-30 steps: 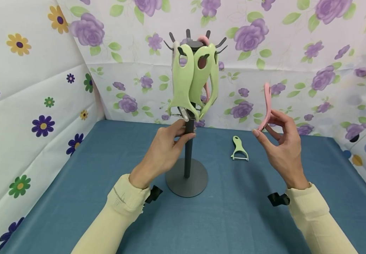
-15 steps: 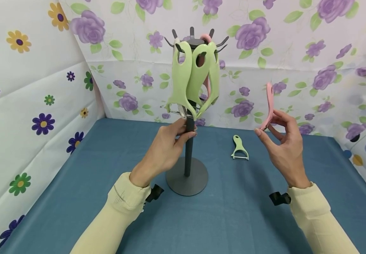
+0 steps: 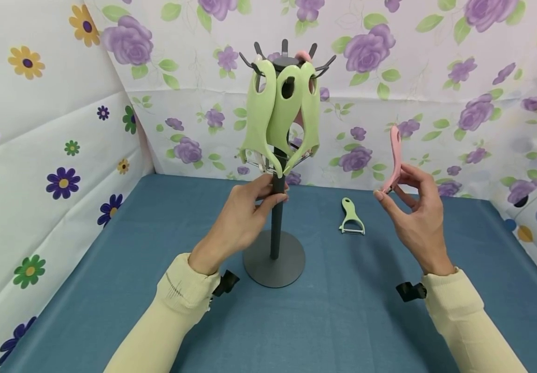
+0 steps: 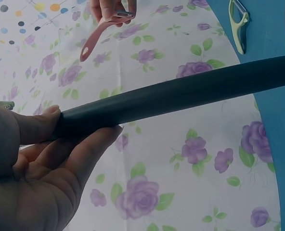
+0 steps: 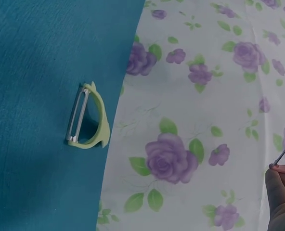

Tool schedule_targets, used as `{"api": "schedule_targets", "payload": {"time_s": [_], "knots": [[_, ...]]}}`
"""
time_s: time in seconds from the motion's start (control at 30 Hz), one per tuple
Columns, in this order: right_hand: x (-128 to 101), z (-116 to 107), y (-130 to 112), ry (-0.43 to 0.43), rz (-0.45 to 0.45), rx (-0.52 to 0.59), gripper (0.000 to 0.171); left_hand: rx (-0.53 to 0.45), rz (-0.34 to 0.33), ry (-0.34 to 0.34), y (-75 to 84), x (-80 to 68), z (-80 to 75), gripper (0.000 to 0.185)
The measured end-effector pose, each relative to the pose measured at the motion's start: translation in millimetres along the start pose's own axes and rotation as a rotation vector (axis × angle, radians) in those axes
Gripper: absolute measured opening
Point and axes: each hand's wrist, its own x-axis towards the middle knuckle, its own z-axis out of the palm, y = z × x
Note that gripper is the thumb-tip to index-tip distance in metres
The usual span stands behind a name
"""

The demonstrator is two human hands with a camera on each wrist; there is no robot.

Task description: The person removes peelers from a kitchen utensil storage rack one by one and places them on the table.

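pink peeler [image 3: 302,111] perhaps behind green peelers [image 3: 281,116]

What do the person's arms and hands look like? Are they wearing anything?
Both arms wear long pale yellow sleeves with ribbed cuffs: the left sleeve and the right sleeve. A small black clip-like mount sits at each wrist, one by the left cuff and one by the right cuff. The left hand and right hand are bare, with no gloves or rings showing.
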Motion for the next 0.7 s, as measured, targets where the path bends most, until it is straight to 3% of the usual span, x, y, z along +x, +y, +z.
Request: {"api": "schedule_targets", "payload": {"time_s": [0.7], "knots": [[-9.6, -0.9, 18.0, -0.015, 0.068, -0.077, 0.071, 0.017, -0.004, -0.005, 0.4, -0.5, -0.1, 0.017]]}}
